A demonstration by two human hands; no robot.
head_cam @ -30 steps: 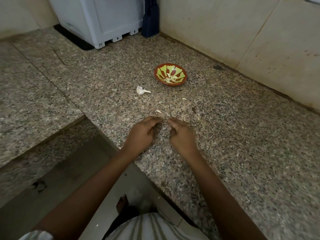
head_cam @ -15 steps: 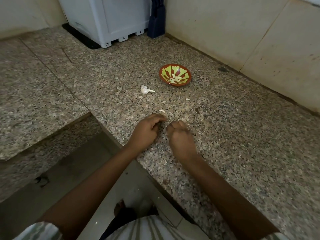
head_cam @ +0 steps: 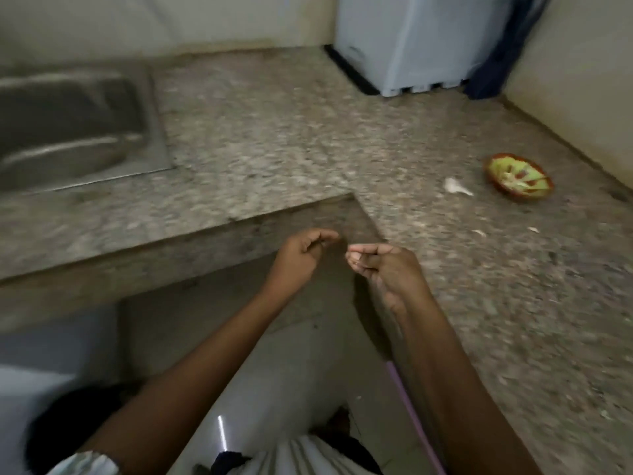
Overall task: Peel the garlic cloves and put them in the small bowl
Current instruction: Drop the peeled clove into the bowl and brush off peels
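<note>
— Where are the person's hands?
— Both are raised at the inner corner of the L-shaped worktop, just off its edge, close together but apart. The left hand has its fingers curled in, with forefinger and thumb tips nearly meeting. The right hand is curled too, its thumb lying along the fingertips.
— Is either holding a clove?
— That cannot be told, because the view is smeared. Only a pale spot shows at the right fingertips, and it may be a nail.
— And the garlic?
— A white, knobbly piece of garlic with a short stalk lies on the worktop toward the right wall. It is just beside the bowl, not touching it. The bowl is small, round and shallow, with a red-brown rim and a yellow-green glaze streaked with red. Pale bits lie inside it, too blurred to name. Two papery scraps lie nearer the front edge, between the bowl and the hands.
— What about the surface?
— It is speckled grey-brown granite with a thick, square edge. A dull steel sink is set in at the far left. A white moulded appliance stands in the back corner, with something dark blue beside it against the wall.
</note>
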